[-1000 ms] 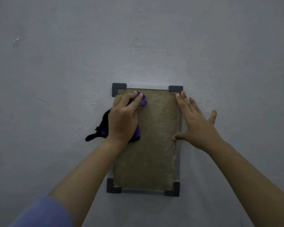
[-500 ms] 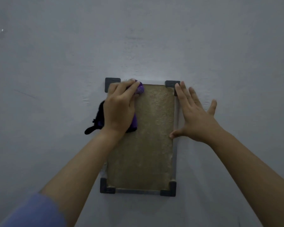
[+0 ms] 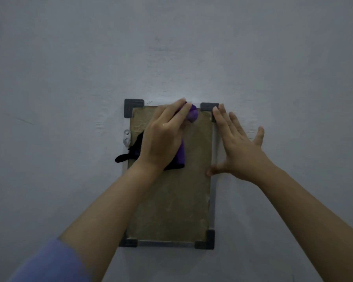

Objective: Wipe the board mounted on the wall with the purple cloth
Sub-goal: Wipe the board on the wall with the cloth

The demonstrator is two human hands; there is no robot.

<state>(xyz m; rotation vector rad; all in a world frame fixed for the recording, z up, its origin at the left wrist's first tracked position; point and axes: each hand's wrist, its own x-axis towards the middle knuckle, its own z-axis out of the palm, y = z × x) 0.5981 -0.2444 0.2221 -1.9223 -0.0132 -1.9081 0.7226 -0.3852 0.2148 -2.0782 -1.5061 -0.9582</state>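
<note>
A tan rectangular board [image 3: 171,200] with a thin metal frame and dark plastic corners hangs upright on the wall. My left hand [image 3: 163,135] presses the purple cloth [image 3: 180,153] against the board's upper part, fingertips near the top edge; purple shows past my fingers and a black trim trails to the left of my wrist. My right hand [image 3: 238,147] lies flat and spread on the wall against the board's right frame edge, its thumb touching the frame.
A small metal hook or bracket [image 3: 127,137] is fixed to the wall by the board's left edge. The pale grey wall [image 3: 171,47] fills the view around the board.
My left hand has slid the cloth to the right along the top of the board, uncovering the upper left corner and the metal hook. My right hand stays on the right frame edge.
</note>
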